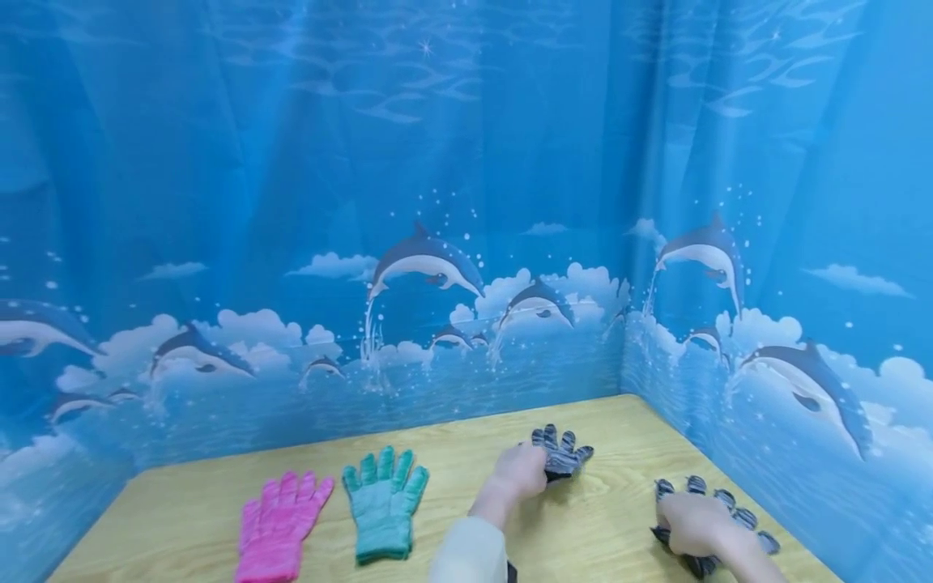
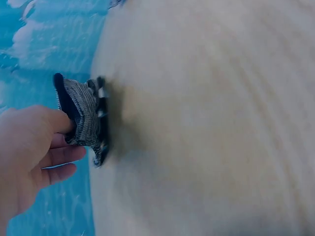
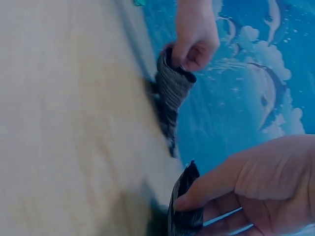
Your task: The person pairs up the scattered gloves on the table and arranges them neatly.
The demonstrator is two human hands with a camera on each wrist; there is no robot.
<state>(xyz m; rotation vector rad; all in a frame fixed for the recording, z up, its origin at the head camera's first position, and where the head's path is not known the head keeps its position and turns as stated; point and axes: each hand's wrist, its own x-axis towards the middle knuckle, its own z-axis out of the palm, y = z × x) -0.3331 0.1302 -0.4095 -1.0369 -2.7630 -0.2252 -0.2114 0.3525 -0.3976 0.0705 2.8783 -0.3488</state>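
The left hand (image 1: 521,470) pinches a grey-and-black glove (image 1: 564,459) at its cuff, the thumb and fingers closed about the dark rim. This glove extends just ahead and to the right of the hand, its striped fingers spread away from the person; the left-wrist view shows the cuff raised off the table (image 1: 605,522) and gaping, with the finger end down by the wood.

The right hand (image 1: 692,522) likewise grasps a second striped glove (image 1: 724,500) by the cuff, thumb on one side and fingers on the other. The fingers of that glove fan out ahead of this hand and to its right, while part of the dark cuff shows beneath it. The two hands are well apart.

To the left of the left hand, apart from it, a teal glove (image 1: 384,510) lies flat, fingers pointing away from the person. Farther left, beside the teal one, lies a pink glove (image 1: 280,526), its cuff toward the person. A pale sleeve (image 1: 472,555) covers the arm behind the left hand. Beyond both hands hangs a blue curtain (image 1: 466,146) printed with leaping dolphins and clouds.
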